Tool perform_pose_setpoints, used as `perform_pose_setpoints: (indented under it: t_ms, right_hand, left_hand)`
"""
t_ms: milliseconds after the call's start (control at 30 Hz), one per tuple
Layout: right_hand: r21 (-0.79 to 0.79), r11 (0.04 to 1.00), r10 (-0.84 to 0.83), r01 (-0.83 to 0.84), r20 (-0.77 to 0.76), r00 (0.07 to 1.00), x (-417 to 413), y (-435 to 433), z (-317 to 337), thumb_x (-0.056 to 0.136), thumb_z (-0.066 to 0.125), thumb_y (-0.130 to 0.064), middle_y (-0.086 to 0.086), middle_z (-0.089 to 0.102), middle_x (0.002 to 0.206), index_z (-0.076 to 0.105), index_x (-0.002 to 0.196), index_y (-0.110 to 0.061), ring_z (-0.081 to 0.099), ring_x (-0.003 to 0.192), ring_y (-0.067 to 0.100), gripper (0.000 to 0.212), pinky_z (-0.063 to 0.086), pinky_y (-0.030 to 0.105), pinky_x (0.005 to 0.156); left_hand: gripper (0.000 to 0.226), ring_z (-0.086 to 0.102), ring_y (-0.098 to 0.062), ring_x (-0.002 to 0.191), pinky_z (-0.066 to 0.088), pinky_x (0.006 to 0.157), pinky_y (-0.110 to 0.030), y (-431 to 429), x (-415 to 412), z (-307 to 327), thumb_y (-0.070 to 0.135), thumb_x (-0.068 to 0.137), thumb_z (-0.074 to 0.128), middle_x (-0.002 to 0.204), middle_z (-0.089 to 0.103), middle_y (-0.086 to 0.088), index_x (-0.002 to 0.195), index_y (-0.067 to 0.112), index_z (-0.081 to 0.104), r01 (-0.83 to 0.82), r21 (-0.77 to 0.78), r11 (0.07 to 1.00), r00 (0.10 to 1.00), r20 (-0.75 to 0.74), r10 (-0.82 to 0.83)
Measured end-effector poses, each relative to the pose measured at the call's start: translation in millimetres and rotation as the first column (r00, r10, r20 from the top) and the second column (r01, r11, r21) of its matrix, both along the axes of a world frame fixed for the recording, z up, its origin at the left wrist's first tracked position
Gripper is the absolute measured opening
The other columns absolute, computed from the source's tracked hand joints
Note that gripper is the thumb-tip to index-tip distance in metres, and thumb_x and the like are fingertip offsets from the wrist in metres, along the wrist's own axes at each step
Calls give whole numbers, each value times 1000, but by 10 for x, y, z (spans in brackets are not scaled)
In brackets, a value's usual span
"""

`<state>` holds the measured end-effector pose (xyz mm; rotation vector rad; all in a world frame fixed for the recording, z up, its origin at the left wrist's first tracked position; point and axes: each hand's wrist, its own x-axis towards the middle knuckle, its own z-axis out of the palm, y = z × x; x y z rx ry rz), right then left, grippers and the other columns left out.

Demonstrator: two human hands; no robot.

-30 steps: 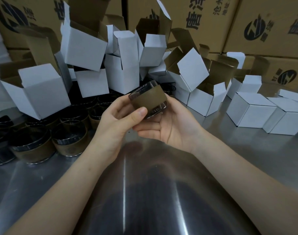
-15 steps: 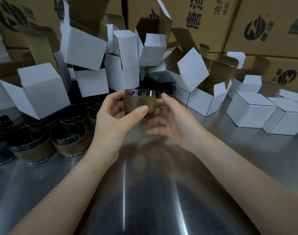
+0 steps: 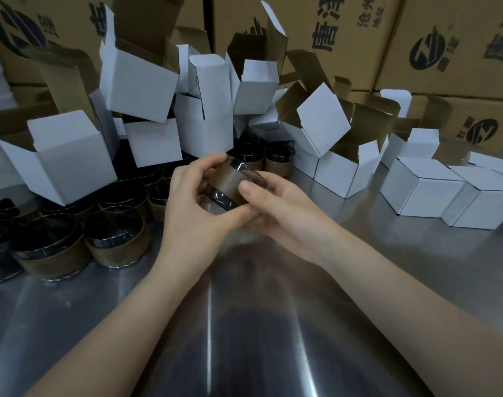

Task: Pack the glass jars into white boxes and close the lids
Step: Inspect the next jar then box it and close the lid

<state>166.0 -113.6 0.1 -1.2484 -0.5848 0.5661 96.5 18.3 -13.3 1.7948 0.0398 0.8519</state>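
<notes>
Whereas the jar [image 3: 227, 179] stood upright half a second ago, it is now tipped above the steel table [image 3: 244, 325], base toward the near left. The left hand [image 3: 187, 213] curls round its base end; the right hand [image 3: 290, 219] pinches the brown band, thumb on top. Probably a check before boxing; open white boxes [image 3: 72, 159] wait beyond.

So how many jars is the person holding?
1. The jar is tilted between the left hand and right hand; other jars stand unheld on the table, some maybe hidden.
</notes>
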Motion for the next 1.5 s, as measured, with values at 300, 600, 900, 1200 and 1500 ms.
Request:
perform_pose_setpoints:
  t_ms: [300,600,900,1200,1500]
  right_hand:
    - [-52,945,-304,322,214,928,118,-34,-59,66,83,-34,-8,74,102,65,109,-22,68,98,4,49,53,18,80]
    - [-166,684,-134,710,929,346,487,-156,295,70,80,-54,-3,31,151,54,120,-19,33,134,10,66,35,19,99]
    - [-393,442,235,806,918,319,847,-141,818,69,78,-53,6,39,125,45,124,-15,48,103,24,75,43,34,73]
    - [-369,519,199,771,929,311,540,-379,819,61,77,-58,-1,41,102,50,106,-18,46,84,14,65,42,26,65]
    - [-594,718,296,363,732,613,120,-581,866,61,81,-50,-13,57,105,56,107,-33,57,97,5,55,51,32,83]
  left_hand:
    - [88,46,7,119,40,100,-19,23,18,-42,40,60,85,132,44,15,134,47,37,68,84,994,996,-68,-62]
    - [63,47,2,115,34,87,1,41,96,-174,19,76,80,128,42,10,127,38,47,80,233,969,985,-166,-42]
    - [47,47,1,110,32,84,3,68,112,-194,12,82,74,123,47,11,120,31,56,87,244,966,974,-223,-32]
    - [58,49,1,111,36,89,-6,56,131,-190,14,81,74,124,49,11,132,29,49,63,219,974,978,-206,-16]
    - [94,33,3,137,29,106,-14,107,103,-176,23,72,84,144,37,20,142,46,26,216,63,974,967,-149,-205]
